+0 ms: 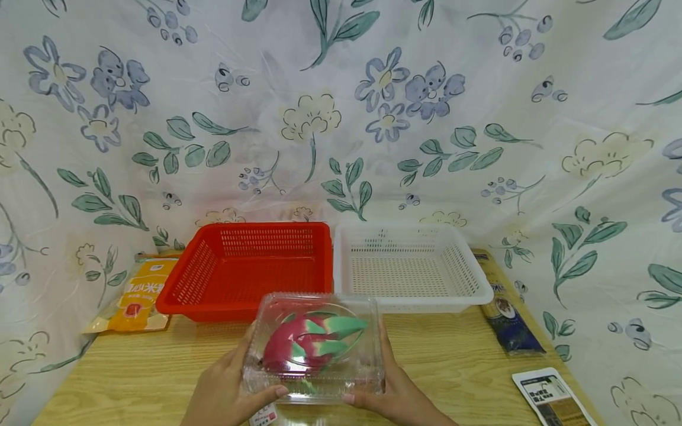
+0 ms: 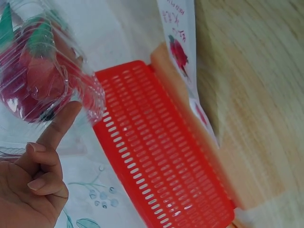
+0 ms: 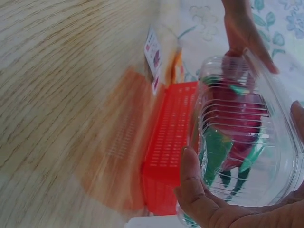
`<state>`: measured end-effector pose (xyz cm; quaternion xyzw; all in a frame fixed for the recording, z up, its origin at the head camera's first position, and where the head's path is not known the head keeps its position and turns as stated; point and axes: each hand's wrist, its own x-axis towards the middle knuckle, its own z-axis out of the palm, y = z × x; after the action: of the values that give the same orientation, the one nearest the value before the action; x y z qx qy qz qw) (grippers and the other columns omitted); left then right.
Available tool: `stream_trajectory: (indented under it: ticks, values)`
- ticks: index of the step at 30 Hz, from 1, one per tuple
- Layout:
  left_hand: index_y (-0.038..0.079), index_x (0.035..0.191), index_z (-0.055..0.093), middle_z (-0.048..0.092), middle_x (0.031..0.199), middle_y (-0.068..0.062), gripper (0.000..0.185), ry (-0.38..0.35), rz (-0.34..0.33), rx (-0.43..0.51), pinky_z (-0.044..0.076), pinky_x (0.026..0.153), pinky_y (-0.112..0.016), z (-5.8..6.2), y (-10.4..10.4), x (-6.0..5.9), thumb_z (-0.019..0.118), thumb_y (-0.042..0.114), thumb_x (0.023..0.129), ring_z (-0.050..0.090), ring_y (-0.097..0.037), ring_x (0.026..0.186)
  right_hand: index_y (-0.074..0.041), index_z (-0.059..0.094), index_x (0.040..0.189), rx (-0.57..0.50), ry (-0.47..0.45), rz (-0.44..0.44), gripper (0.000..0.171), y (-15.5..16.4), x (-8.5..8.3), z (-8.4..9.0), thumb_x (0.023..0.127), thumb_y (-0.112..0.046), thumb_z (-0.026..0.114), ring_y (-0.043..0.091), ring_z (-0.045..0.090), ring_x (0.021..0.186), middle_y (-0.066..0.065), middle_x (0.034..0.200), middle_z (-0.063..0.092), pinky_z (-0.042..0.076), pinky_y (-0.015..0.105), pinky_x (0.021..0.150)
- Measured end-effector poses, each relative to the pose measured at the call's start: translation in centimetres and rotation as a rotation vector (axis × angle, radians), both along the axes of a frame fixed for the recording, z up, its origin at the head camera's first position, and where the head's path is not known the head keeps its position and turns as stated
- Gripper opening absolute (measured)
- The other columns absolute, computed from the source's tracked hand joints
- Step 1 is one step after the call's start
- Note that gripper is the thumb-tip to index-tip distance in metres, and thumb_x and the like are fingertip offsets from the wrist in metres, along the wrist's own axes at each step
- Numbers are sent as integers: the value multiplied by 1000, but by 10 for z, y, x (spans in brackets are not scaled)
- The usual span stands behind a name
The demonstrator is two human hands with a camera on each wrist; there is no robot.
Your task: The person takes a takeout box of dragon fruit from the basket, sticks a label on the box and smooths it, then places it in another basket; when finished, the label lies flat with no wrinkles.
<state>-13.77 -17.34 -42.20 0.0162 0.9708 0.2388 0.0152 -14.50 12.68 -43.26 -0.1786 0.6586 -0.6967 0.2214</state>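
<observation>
A clear plastic clamshell box (image 1: 367, 355) with a closed lid is held up over the front of the table. Inside lies a pink dragon fruit (image 1: 285, 346) with green scales. My left hand (image 1: 224, 384) grips the box's left side, its thumb on the near wall. On the right side my right hand (image 1: 407, 387) grips it likewise; the right wrist view shows its fingers (image 3: 192, 183) bent around the box. Below the box, a white card (image 2: 183, 52) with a dragon fruit picture shows partly; whether it is attached, I cannot tell.
A red perforated basket (image 1: 186, 307) stands behind the box, beside a white basket (image 1: 415, 305). An orange food bag (image 1: 141, 302) lies at the left and a dark blue packet (image 1: 511, 325) at the right. A white-edged packet (image 1: 554, 396) lies front right. Floral cloth (image 1: 314, 160) hangs behind.
</observation>
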Motion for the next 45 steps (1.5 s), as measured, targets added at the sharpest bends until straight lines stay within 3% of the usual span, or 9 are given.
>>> stream_trajectory:
  ticks: [10,19,29,37,45]
  values:
    - [15,159,21,60,135,-22,118,9,8,16,51,90,-62,-3,3,5,68,77,71,63,-43,112,-48,-28,148,12,-17,-3,119,3,4,-3,92,-17,71,32,57,125,28,155,26,51,33,99]
    - [19,160,19,63,130,-20,116,9,24,18,54,85,-60,-8,4,9,68,76,71,65,-39,107,-52,-23,149,23,-49,-7,117,3,4,-6,91,-18,73,29,52,130,20,160,23,45,36,106]
    - [14,157,30,68,120,-18,110,105,10,39,57,76,-55,-18,4,13,75,67,70,68,-34,96,-51,-21,150,27,-78,-19,117,4,7,-10,90,-18,74,29,56,126,23,159,22,50,37,101]
    - [13,156,29,66,123,-21,115,-1,39,2,57,78,-56,-24,4,12,72,72,68,68,-37,97,-52,-21,150,-16,-141,-12,117,6,8,-12,90,-18,74,31,56,125,21,158,25,49,41,102]
    - [13,155,31,69,115,-17,112,13,34,-11,58,74,-51,-29,6,13,73,70,68,68,-30,87,-47,-20,152,4,-168,-15,117,9,9,-15,90,-19,75,29,58,123,20,155,31,49,39,102]
